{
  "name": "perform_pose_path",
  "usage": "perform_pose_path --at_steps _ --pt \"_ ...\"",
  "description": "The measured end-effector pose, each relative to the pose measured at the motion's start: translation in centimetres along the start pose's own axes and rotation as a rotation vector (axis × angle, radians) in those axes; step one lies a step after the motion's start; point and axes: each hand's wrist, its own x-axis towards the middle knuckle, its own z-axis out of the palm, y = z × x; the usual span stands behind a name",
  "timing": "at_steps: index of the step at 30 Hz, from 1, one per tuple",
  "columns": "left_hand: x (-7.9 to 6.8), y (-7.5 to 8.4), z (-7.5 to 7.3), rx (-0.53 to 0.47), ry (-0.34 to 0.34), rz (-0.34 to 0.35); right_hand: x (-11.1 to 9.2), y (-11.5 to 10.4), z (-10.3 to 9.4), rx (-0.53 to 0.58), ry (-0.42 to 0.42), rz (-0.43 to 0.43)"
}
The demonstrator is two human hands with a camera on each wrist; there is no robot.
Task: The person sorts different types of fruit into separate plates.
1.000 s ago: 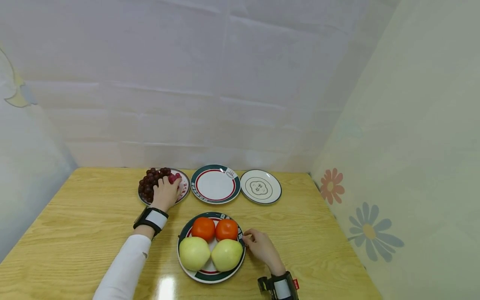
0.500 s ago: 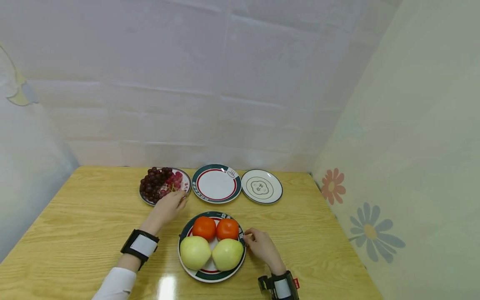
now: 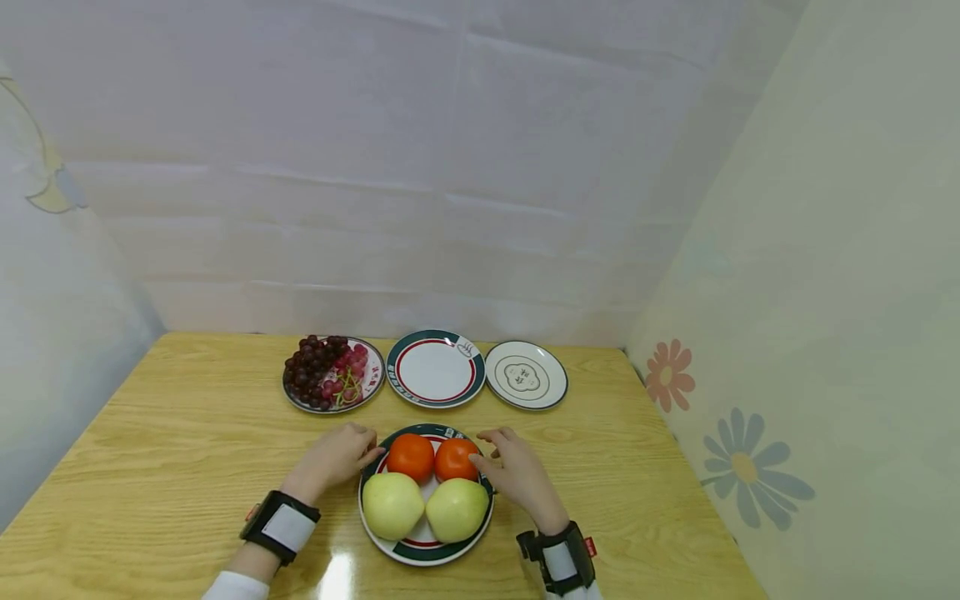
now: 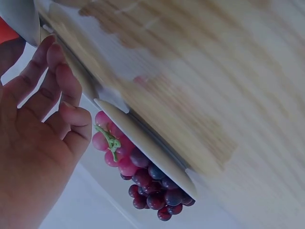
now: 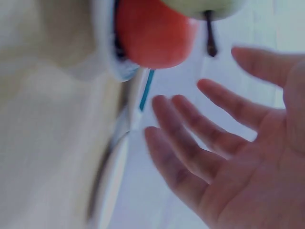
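Note:
A green-rimmed plate (image 3: 420,553) carries two orange-red round fruits (image 3: 410,457) and two pale yellow-green pears (image 3: 392,506). My left hand (image 3: 333,460) is at the plate's left rim, its fingertips close to the nearer orange-red fruit. In the left wrist view its fingers are loosely bent with nothing in them. On the right side, my right hand (image 3: 520,475) has its fingers spread beside the other orange-red fruit (image 3: 456,459). The right wrist view shows those fingers (image 5: 183,138) apart, below a pear's dark stem (image 5: 210,34).
Behind stand a plate (image 3: 372,381) with dark grapes (image 3: 309,369) and pink grapes (image 3: 349,367), a green-rimmed plate (image 3: 435,371) and a white plate (image 3: 527,375). A pale wall cloth (image 3: 420,167) closes off the table's (image 3: 187,433) back edge.
My left hand has left the pink grapes and come back toward me to the fruit plate's left rim. The right hand has lifted slightly and spread its fingers at the right rim.

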Motion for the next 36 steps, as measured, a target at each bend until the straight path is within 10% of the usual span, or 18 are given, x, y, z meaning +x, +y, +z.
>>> perform_pose_path --at_steps 22,36 --pt "-0.2 1.1 -0.7 0.065 -0.054 -0.031 4.5 -2.4 0.9 -0.327 -0.293 -0.063" --pt "-0.3 1.0 -0.4 0.069 -0.053 -0.035 12.0 -1.5 -1.9 -0.339 -0.009 -0.081"
